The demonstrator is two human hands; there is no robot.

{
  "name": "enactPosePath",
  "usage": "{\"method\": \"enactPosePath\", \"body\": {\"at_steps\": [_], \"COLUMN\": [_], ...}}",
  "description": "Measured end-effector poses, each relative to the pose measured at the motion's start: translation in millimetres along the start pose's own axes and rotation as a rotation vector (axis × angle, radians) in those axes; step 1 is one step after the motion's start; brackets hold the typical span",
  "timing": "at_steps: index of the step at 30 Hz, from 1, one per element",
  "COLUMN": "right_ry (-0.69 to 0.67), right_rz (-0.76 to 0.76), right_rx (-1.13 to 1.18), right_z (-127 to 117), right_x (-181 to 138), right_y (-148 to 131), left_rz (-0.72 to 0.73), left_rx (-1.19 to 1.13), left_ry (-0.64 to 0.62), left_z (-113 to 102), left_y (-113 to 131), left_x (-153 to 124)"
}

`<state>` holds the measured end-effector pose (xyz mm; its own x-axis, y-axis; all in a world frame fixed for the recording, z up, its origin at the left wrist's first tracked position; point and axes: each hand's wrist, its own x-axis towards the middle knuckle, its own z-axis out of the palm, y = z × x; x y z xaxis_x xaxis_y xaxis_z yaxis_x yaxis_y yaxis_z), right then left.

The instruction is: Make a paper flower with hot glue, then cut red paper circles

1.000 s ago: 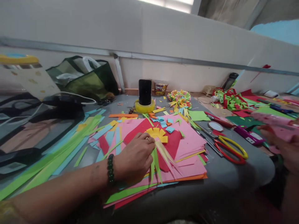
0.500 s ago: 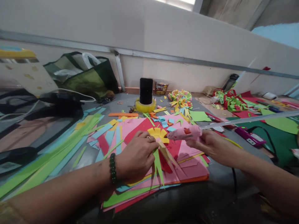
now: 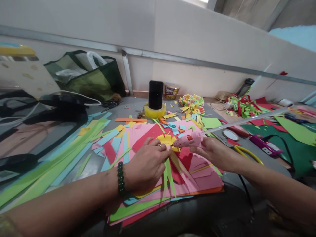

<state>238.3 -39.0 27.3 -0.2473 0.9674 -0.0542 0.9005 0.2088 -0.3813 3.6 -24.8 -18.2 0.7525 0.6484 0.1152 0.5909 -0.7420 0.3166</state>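
My left hand (image 3: pixel 145 164) rests curled on a stack of coloured paper sheets (image 3: pixel 197 174), its fingers pinching green and yellow paper strips (image 3: pixel 170 174) just below a small yellow paper flower (image 3: pixel 166 139). A dark bead bracelet is on that wrist. My right hand (image 3: pixel 212 151) grips a pink glue gun (image 3: pixel 190 141) with a long clear glue stick (image 3: pixel 244 121) trailing to the right. The gun's nozzle points left, almost touching the yellow flower beside my left fingers.
A black phone (image 3: pixel 156 94) stands in a yellow tape roll at the back. Finished paper flowers (image 3: pixel 191 104), red-and-yellow scissors (image 3: pixel 244 152), a purple device (image 3: pixel 263 144), long green strips (image 3: pixel 54 161) and a green bag (image 3: pixel 86 77) lie around. Green felt (image 3: pixel 296 148) is at right.
My right hand brought the pink glue gun in from the far right to the yellow flower. My left hand stayed on the strips, shifting only slightly.
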Motion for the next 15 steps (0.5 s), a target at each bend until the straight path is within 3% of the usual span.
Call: {"method": "enactPosePath", "body": {"at_steps": [7, 15], "right_ry": [0.026, -0.042], "right_rz": [0.033, 0.044], "right_rx": [-0.049, -0.051], "right_z": [-4.0, -7.4], "right_x": [-1.2, -2.1], "right_y": [-2.1, -4.1], "left_rz": [0.019, -0.002], "left_rx": [0.010, 0.014], "left_ry": [0.012, -0.009], "left_z": [0.5, -0.6], "left_y": [-0.4, 1.6], "left_x": [-0.6, -0.6]}}
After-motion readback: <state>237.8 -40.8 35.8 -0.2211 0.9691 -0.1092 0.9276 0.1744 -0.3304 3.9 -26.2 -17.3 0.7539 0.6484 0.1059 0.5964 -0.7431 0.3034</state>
